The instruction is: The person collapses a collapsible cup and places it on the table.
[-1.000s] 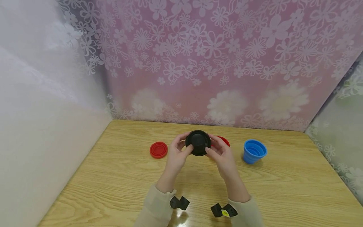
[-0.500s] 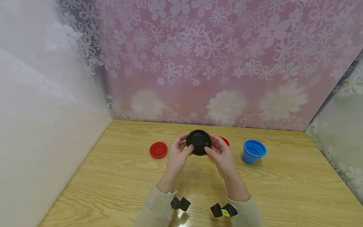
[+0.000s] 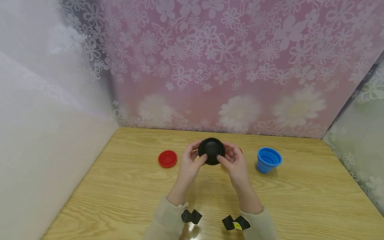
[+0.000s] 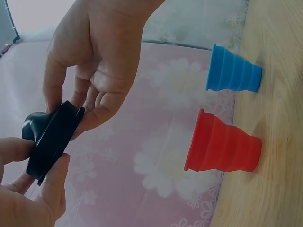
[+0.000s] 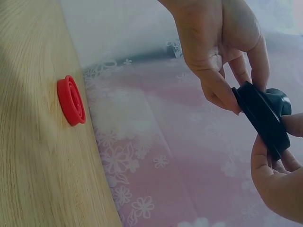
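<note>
Both my hands hold a black collapsible cup (image 3: 211,151), mostly flattened, up above the table. The left hand (image 3: 189,163) pinches its left side and the right hand (image 3: 235,164) its right side, thumbs on the near face and fingers behind. A rounded middle bulges out on the thumbs' side, as the left wrist view shows of the black cup (image 4: 53,139). Behind the right hand stands a red collapsible cup (image 4: 223,144), extended and mostly hidden in the head view. A flattened red collapsible cup (image 3: 167,158) lies left of the hands.
An extended blue collapsible cup (image 3: 269,160) stands open end up on the right of the wooden table (image 3: 126,193). A pink flowered cloth (image 3: 192,66) hangs behind the table, with pale walls at both sides.
The black cup and both hands have shifted slightly right. The thumbs have moved a little on the cup, and its near face tilts slightly differently. The other cups stay put.
</note>
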